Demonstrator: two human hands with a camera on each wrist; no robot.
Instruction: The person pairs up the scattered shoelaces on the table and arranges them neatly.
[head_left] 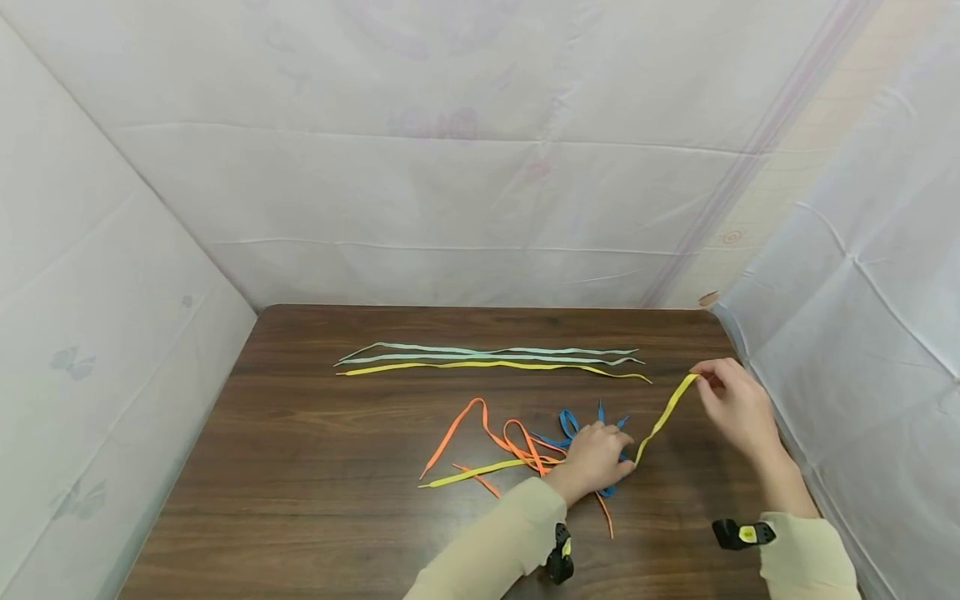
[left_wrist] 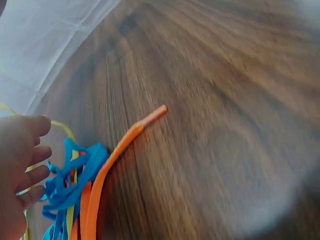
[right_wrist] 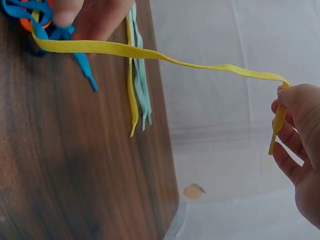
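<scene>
One yellow lace (right_wrist: pixel 135 51) stretches between your two hands above the near right part of the desk (head_left: pixel 300 467), its long axis slanting, in the head view, from upper right down to lower left. Your right hand (head_left: pixel 738 408) pinches it close to the end between thumb and fingertips, out by the desk's right edge; the short tip below the pinch points downward in the right wrist view. The lace's other visible end runs in at your left hand (head_left: pixel 597 456), which lies over a loose tangle with its fingers relaxed and nearly straight. Whether they press on the strands, you cannot tell from here.

In that tangle, blue laces (left_wrist: pixel 85 180) loop around and beneath your left hand, while orange laces (head_left: pixel 452 432) sprawl to the left, one orange tip pointing toward you. A yellow end (head_left: pixel 480 472) also leaves the pile leftward; you cannot tell whether it belongs to the lace you hold.

Beyond the tangle, near the desk's far edge, two pale green laces (head_left: pixel 427 347) and a straightened yellow lace (head_left: pixel 487 363) lie side by side, their long axes running left to right before you, the yellow one nearest. White sheeting (head_left: pixel 450 192) hangs behind.
</scene>
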